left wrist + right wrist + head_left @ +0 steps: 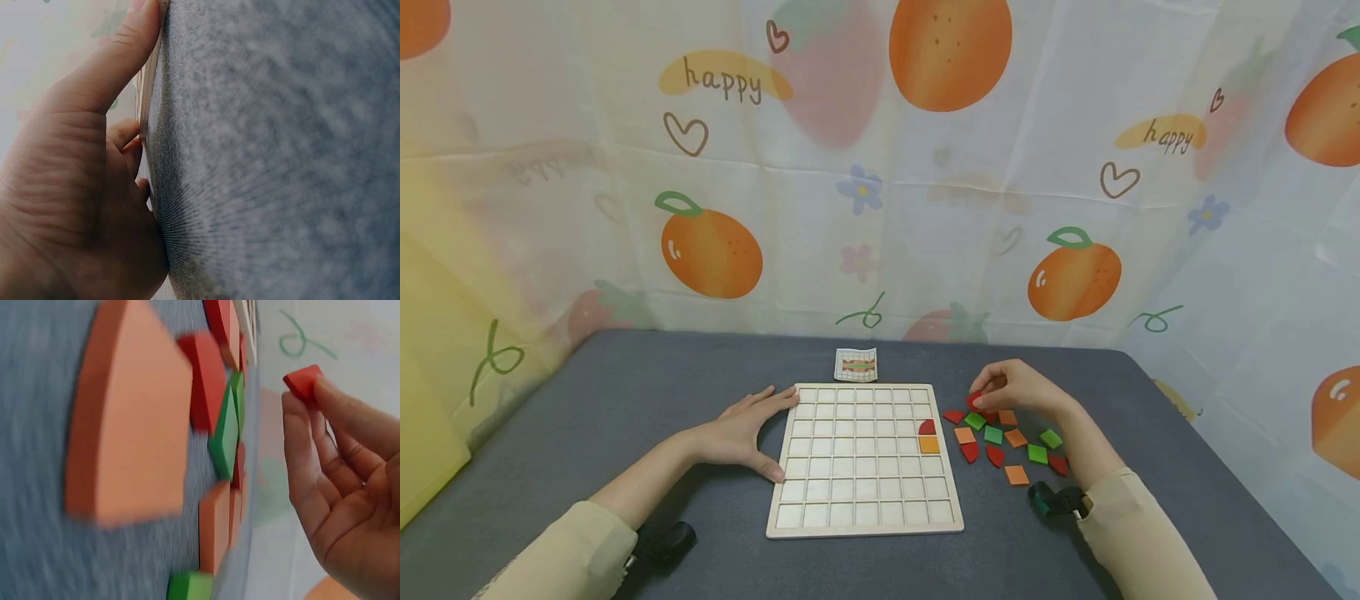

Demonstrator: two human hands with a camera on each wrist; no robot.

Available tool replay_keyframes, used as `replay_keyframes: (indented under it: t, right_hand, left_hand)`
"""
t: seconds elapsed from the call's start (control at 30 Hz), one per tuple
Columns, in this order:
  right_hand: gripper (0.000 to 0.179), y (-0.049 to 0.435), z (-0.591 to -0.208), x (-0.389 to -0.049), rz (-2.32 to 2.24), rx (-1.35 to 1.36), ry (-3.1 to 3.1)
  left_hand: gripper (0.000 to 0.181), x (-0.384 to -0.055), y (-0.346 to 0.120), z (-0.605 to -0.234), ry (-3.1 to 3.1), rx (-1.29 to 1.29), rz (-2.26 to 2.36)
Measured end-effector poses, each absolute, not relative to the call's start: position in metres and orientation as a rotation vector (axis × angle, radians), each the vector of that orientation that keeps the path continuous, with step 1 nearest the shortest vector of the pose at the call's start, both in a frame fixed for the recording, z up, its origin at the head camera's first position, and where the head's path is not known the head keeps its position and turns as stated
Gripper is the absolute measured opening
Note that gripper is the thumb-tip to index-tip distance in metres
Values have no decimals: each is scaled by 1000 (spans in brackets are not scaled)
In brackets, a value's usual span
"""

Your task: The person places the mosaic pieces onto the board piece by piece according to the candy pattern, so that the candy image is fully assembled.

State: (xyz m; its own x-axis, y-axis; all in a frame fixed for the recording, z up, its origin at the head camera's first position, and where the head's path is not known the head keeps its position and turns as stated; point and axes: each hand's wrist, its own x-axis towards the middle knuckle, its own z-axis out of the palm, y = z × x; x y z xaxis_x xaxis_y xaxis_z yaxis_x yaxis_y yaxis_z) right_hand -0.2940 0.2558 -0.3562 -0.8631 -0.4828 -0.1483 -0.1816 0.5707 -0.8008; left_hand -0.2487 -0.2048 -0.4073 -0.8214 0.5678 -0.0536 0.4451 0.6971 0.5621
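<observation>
A pale wooden board (865,532) with a grid of square cells lies flat on the table. In its right-hand column sit a red quarter-round piece (927,427) and, just below that, an orange square (929,445). Against the board's left edge rests my left hand (733,433), thumb and fingers spread apart. My right hand (1022,388) pinches a small red piece (304,382) between thumb and fingertips, held above the loose pieces right of the board. In the right wrist view, fingers partly cover this piece, so its full outline is hidden.
Loose orange squares (1017,475), green pieces (1037,454) and red quarter-round pieces (995,456) are scattered right of the board. Behind it lies a small printed pattern card (855,365). A patterned curtain (940,208) hangs along the back of the dark grey table (715,550).
</observation>
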Motion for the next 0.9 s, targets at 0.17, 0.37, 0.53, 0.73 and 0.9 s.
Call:
replay_keyframes:
  t: [0.17,0.37,0.53,0.73,0.9]
  right_hand:
    - [22,238,-356,-291,-1203,-624,2373]
    - [27,221,-357,-287,-1220,-707,2265]
    - [36,213,-358,-284,-1178,-792,2197]
    - [26,206,-361,-281,-1223,-774,2127]
    - [25,204,-364,-282,-1217,-754,2151]
  left_hand:
    - [115,-249,-205,-408,2685,808,796]
    - [115,-248,-205,-407,2681,812,800]
    - [115,-248,-205,-407,2682,813,794]
    - [116,-248,-205,-406,2687,804,794]
    - [116,-247,-205,-405,2686,801,799]
